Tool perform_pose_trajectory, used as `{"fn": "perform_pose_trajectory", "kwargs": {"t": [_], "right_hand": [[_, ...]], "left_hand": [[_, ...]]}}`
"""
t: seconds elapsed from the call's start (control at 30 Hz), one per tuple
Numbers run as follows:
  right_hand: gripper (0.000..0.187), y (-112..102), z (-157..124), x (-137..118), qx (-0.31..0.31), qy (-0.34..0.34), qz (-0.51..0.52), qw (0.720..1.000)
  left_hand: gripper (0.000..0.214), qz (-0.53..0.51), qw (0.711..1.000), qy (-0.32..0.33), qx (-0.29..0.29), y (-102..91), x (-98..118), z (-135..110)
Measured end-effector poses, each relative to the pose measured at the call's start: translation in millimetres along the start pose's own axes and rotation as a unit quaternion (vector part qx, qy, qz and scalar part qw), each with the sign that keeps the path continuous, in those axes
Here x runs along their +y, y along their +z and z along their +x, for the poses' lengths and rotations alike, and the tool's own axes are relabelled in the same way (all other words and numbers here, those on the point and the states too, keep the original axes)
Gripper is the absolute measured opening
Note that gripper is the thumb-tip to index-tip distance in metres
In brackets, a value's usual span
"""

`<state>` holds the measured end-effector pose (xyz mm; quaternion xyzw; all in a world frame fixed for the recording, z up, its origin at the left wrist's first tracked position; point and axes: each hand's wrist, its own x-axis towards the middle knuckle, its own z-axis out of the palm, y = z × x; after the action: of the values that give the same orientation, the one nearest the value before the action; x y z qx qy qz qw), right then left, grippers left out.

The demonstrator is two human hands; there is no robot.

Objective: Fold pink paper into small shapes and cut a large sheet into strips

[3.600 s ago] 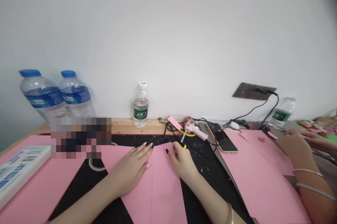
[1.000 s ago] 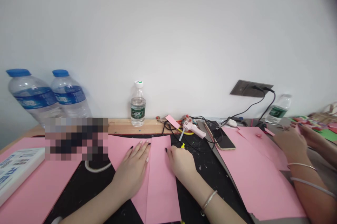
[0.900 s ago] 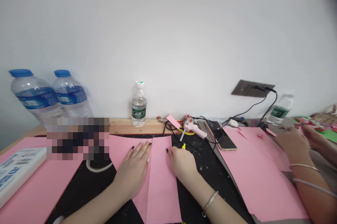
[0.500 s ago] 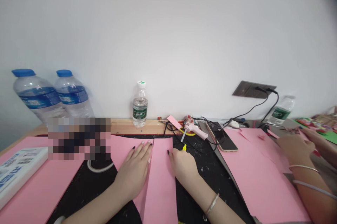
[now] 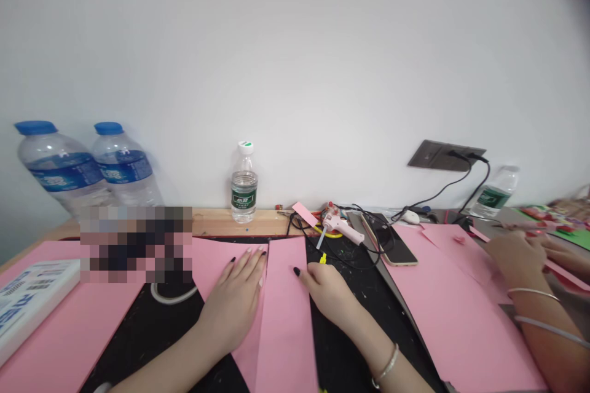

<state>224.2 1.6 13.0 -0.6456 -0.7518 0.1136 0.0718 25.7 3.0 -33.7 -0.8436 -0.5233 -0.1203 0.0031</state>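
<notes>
My left hand (image 5: 235, 304) lies flat with its fingers spread on a sheet of pink paper (image 5: 214, 258). Along its fingertips runs a straight edge, and to the right of that lies a narrow pink paper panel (image 5: 288, 319); whether it is folded or separate is unclear. My right hand (image 5: 329, 291) is just right of this panel, fingers curled and thumb pointing left over the paper. Beyond its knuckles shows a small yellow piece (image 5: 323, 258), mostly hidden. What the curled fingers hold, if anything, cannot be seen. A black mat (image 5: 369, 325) lies underneath.
A pink glue gun (image 5: 343, 228) with cables and a phone (image 5: 391, 242) lie behind my right hand. Water bottles (image 5: 244, 193) stand along the wall. At left is a white box (image 5: 37, 301) on pink paper. A co-worker's hands (image 5: 520, 258) work at right beside pink sheets (image 5: 461, 319).
My right hand has shifted slightly right, its thumb lifting off the panel's edge. The panel's right edge now sits a little further right. My left hand stays in place.
</notes>
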Motion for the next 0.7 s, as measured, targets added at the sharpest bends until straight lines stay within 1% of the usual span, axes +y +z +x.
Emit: {"fn": "perform_pose_trajectory", "kwargs": {"t": [0.1, 0.17, 0.23, 0.3, 0.37, 0.43, 0.53, 0.7], "right_hand": [[0.036, -1.7, -3.4, 3.3, -0.039, -0.067, 0.089, 0.993], [0.03, -0.3, -4.1, 4.4, -0.04, -0.099, 0.122, 0.987], [0.026, 3.2, -2.2, 4.7, -0.006, -0.087, 0.094, 0.992], [0.024, 8.1, 1.7, 4.2, 0.034, -0.049, 0.047, 0.997], [0.024, 13.0, 6.6, 3.0, 0.058, -0.021, 0.02, 0.998], [0.025, 16.6, 10.8, 1.5, 0.069, -0.008, 0.009, 0.998], [0.025, 18.6, 13.8, -0.6, 0.076, 0.004, -0.006, 0.997], [0.029, 15.7, 9.2, -2.5, 0.069, 0.008, -0.033, 0.997]], "left_hand": [[0.046, 0.002, 1.0, -0.007, -0.004, -2.6, 1.5, 0.9], [0.045, 0.005, 1.0, -0.01, -0.005, -4.2, 2.0, 1.7], [0.045, 0.011, 1.0, -0.019, 0.003, -5.0, 1.8, 2.4], [0.045, 0.017, 0.999, -0.029, 0.022, -5.3, 1.2, 2.8], [0.044, 0.022, 0.999, -0.03, 0.04, -5.6, 1.0, 2.7], [0.044, 0.026, 0.998, -0.017, 0.046, -6.1, 1.5, 2.1], [0.044, 0.029, 0.999, -0.005, 0.032, -6.5, 3.2, 1.0], [0.045, 0.026, 1.0, -0.013, 0.009, -5.2, 4.1, 0.2]]}}
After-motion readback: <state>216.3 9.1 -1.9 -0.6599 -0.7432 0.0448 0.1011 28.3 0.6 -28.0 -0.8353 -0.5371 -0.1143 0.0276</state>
